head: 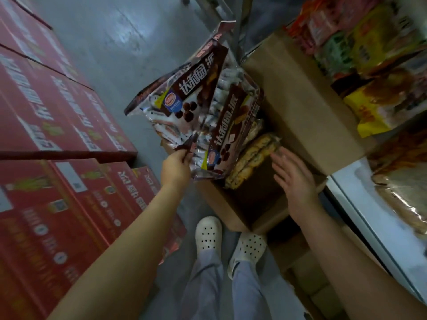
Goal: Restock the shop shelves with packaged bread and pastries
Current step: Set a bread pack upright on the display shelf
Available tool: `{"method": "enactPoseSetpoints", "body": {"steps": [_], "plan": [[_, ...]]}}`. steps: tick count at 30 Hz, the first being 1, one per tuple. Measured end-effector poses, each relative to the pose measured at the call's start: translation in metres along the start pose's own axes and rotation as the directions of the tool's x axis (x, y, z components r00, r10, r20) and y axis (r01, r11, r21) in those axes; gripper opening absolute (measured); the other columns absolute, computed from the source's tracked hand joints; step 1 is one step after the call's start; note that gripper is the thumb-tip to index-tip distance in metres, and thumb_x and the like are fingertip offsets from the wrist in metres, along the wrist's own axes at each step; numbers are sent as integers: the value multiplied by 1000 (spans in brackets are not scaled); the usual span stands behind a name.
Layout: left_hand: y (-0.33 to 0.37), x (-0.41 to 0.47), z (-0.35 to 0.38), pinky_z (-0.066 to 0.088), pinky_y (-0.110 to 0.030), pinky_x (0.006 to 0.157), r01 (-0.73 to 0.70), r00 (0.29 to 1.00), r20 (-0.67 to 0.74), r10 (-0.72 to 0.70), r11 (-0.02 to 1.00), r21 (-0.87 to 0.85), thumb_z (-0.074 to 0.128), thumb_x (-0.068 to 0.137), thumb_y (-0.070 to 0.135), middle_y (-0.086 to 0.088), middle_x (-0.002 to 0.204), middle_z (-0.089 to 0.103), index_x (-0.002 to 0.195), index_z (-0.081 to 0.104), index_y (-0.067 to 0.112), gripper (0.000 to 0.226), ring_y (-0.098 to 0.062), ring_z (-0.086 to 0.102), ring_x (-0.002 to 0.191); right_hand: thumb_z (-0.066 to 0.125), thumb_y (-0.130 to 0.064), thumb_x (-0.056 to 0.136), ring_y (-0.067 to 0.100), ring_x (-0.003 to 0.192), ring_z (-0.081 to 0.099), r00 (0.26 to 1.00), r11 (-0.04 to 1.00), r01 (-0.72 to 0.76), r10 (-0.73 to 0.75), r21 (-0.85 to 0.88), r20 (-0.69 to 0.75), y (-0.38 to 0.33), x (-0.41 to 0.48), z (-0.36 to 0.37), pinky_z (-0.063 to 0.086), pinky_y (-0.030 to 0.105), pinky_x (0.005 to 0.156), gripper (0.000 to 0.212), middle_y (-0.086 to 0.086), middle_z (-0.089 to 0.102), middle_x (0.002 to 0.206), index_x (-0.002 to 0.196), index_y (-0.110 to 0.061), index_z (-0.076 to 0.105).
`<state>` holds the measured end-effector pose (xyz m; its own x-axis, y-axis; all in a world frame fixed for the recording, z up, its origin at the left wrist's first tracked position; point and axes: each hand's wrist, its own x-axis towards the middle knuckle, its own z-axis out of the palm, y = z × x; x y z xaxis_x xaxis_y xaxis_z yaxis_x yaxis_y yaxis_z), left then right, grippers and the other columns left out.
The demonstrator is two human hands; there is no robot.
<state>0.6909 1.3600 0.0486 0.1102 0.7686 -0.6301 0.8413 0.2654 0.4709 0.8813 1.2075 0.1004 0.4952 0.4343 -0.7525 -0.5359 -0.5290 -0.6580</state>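
My left hand (176, 166) pinches the corner of a large brown-and-clear bag of chocolate pies (182, 98) and holds it up over the open cardboard box (300, 107) on the floor. A second bag of the same pies (233, 125) stands in the box, leaning against the first. Beside it lies a clear pack of golden pastries (250, 162). My right hand (294, 179) hovers flat over the box with fingers spread, fingertips close to the pastry pack, holding nothing.
Stacked red cartons (57, 135) line the left side of the narrow grey aisle. On the right, shelves (360, 204) hold packaged bread and snacks (379, 93). My feet in white clogs (208, 232) stand just behind the box.
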Motion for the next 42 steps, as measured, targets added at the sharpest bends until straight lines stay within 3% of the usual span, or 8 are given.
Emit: {"method": "enactPoseSetpoints", "body": {"steps": [2,8,17,22,28,33,36,42], "plan": [[2,-20,5,31,-20,54,-64,998,-13,64,998,23,46,102,10,-3,74,56,86,64,10,24,-24,52,76,52,-29,101,14,127,53,999,999,-38,38,-27,10,1,-2,-3,37,37,112,33,-7,61,133,134,-33,53],[11,-63,21,40,-24,83,-199,979,-40,202,978,65,43,98,1,-9,136,60,143,52,26,52,-28,56,121,58,-20,98,10,128,49,984,988,-118,130,-104,119,3,-9,-18,35,40,114,49,-8,55,138,144,-33,45],[73,-118,17,39,-24,68,-391,903,-110,414,901,188,55,97,9,1,105,71,122,66,16,28,-21,67,92,62,-24,94,9,129,43,976,989,-119,133,-89,175,7,-18,-49,32,38,114,68,-8,40,152,151,-42,29],[84,-132,-17,47,-17,63,-258,942,183,282,955,-144,51,102,16,16,87,68,119,68,24,25,-7,65,76,68,-39,81,12,129,42,973,986,-169,166,6,160,11,-25,-56,28,46,118,85,-3,37,155,153,-41,24],[76,-155,-42,56,-33,69,95,916,382,121,860,-502,56,98,19,-3,92,77,99,75,31,22,-19,74,77,73,-51,74,16,130,45,956,956,-273,257,105,144,46,-27,-59,31,45,114,95,-8,49,145,153,-45,20],[71,-163,-55,57,-25,60,201,857,486,172,757,-621,57,87,21,-11,88,75,100,77,18,24,-17,70,68,81,-72,54,9,90,59,906,917,-380,343,120,246,79,-41,-46,48,29,75,92,-11,62,103,131,-36,45],[70,-164,-60,57,-23,59,231,845,491,213,683,-693,58,82,21,-11,83,74,93,79,15,24,-15,69,64,66,-68,71,6,67,64,894,864,-413,323,289,312,87,-47,-41,47,29,69,50,-10,65,75,94,-25,59],[79,-159,-64,59,-22,60,233,820,508,265,655,-719,54,84,16,-6,82,75,87,80,20,26,-12,70,64,60,-54,85,28,106,68,922,770,-387,327,507,208,77,-57,-41,52,43,91,52,9,74,112,119,-15,65]]}}
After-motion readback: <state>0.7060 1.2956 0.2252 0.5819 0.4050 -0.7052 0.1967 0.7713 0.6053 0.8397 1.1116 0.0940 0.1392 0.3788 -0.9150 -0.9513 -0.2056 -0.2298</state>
